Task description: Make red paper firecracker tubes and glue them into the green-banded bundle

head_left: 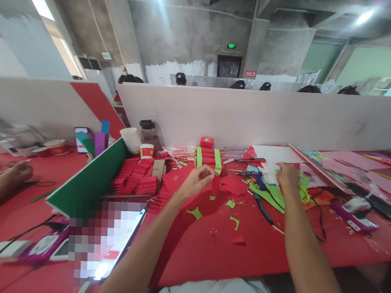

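Observation:
My left hand (198,181) is over the middle of the red table, its thumb and fingertips pinched together. A small red paper piece (216,185) hangs at those fingertips. Behind it stands a bundle of red paper rolls (208,157) with lime-green bands. Off to the right, my right hand (288,176) is closed above white paper (275,154). A small dark tip shows at its fingers, too small to name. Near that hand lie a blue glue gun (257,179), green paper scraps (270,198) and a yellow loop (304,195).
Stacked red paper strips (133,176), paper cups (130,139) and a bottle (148,132) stand left, by a green divider (91,179). A phone (121,242) lies in front. Green-handled pliers (263,209) lie right of centre. Another person's hand (19,174) is at far left.

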Motion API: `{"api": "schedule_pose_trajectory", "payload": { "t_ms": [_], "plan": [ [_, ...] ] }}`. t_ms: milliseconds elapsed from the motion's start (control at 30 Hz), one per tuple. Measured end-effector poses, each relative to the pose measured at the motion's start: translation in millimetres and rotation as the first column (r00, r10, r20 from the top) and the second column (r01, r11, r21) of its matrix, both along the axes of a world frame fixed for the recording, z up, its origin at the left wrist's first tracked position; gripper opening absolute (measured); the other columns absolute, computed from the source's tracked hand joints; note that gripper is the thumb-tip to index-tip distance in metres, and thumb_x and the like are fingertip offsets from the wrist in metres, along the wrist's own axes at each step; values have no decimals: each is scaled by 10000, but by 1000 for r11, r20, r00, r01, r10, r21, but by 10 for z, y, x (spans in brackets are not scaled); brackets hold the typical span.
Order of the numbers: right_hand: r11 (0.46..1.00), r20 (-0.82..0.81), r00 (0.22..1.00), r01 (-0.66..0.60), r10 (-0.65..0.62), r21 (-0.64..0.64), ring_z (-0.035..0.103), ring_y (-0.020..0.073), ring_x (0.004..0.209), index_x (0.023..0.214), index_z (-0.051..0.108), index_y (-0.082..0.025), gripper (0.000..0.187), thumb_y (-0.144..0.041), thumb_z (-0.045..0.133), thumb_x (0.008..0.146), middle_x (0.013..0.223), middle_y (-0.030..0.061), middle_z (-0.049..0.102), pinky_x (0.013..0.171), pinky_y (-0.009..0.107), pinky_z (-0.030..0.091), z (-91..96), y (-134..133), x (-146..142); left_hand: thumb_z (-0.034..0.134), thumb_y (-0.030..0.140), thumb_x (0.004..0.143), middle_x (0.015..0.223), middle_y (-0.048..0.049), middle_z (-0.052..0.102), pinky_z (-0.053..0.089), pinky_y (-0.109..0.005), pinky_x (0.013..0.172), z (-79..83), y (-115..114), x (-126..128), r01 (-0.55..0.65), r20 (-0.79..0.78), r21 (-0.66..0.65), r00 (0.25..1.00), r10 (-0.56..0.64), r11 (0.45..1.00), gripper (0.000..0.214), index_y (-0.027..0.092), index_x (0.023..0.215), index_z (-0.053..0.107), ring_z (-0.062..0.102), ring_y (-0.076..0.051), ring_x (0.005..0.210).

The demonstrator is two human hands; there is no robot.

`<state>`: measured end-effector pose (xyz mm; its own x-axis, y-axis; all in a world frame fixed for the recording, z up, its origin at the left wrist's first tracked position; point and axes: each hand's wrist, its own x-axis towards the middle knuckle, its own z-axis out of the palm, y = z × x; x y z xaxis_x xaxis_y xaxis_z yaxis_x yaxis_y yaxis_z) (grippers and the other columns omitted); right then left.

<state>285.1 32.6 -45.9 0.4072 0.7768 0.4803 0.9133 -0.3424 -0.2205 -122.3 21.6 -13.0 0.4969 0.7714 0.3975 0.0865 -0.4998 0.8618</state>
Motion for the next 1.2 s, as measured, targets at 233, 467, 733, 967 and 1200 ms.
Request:
{"api": "schedule_pose_trajectory", "payload": {
  "t_ms": [233,467,733,967,1200],
  "plan": [
    [958,-117,983,-164,140,-235,648,246,743,1189,621,-233,447,-487,600,821,829,66,718,644,292,408,95,-29,-344,618,435,870,1046,-89,696,480,-280,744,-43,36,9,14,29,15,999,-14,1000,269,167,882,616,603,-148,788],
    [847,-115,938,-346,328,-404,676,245,886,1234,591,-279,479,-302,675,763,1037,66,734,662,264,398,44,-33,-655,598,441,884,1075,-84,695,479,-280,748,-33,26,-2,12,2,26,1000,-13,1000,273,168,892,604,599,-144,788],
    [914,-114,967,-251,226,-319,685,294,832,1392,441,-242,543,-258,532,856,989,125,730,624,298,390,148,-67,-617,601,431,885,1078,-87,697,476,-281,751,-43,26,11,24,23,34,999,-25,999,268,164,901,606,595,-134,770],
    [945,-329,886,-307,327,112,679,250,747,1306,422,-249,505,-242,564,822,980,101,722,640,306,448,123,-13,-640,604,416,885,1063,-76,693,477,-278,735,-53,46,-2,17,17,29,1000,-17,999,250,167,902,607,588,-128,753],
    [819,-635,518,-366,574,442,638,181,690,1054,562,-202,415,-312,703,679,983,82,714,598,277,474,182,53,-794,598,415,890,1054,-86,693,492,-291,768,-48,31,2,27,22,23,999,-28,999,246,169,904,607,603,-146,804]
  ]
}}
